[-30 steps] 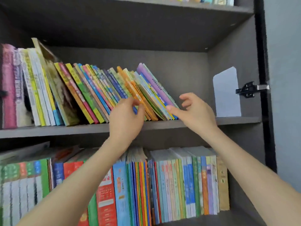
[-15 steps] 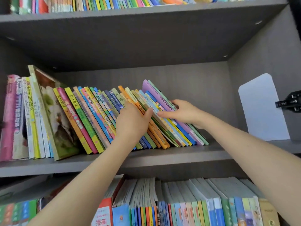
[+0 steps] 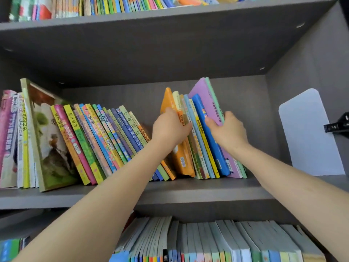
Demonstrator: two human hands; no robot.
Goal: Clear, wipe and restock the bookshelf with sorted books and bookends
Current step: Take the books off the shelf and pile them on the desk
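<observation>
Currently: mid-shelf stock log, risks first, big to small.

1. Bookshelf [image 3: 188, 191]: mid board not yet cleared, so prob. no wipe possible yet.
2. Leaning row [image 3: 98, 138]: many thin bks tilted toward 11 o'clock, w/ a gap at its 3 o'clock end, btwn it and the bundle. Risk: nothing props that end, so the row could slump flat into the gap or slide off the front edge.
3. Bundle [image 3: 198, 140]: several bks, near upright, bases on the board. Risk: covers look thin and slick. An uneven squeeze may let the inner bks slip out and drop.
4. Bookend [image 3: 309, 133]: white, upright, at 3 o'clock of the bundle, well apart. Risk: a pull-out toward 4 o'clock could clip it w/ the forearm.

Position of bundle vs hands:
- L hand [image 3: 168, 129]: on the bundle's 9 o'clock face, palm and curled fingers against the orange bk [image 3: 168, 101], thumb laid across the spines.
- R hand [image 3: 228, 131]: on the 3 o'clock face, fingers wrapped round the outer bks beside the purple bk [image 3: 205, 99], thumb pressed on the blue bk [image 3: 213, 148].
- Bundle sits btwn both hands and touches both, clamped from each side, at 12 o'clock of the wrists.
</observation>
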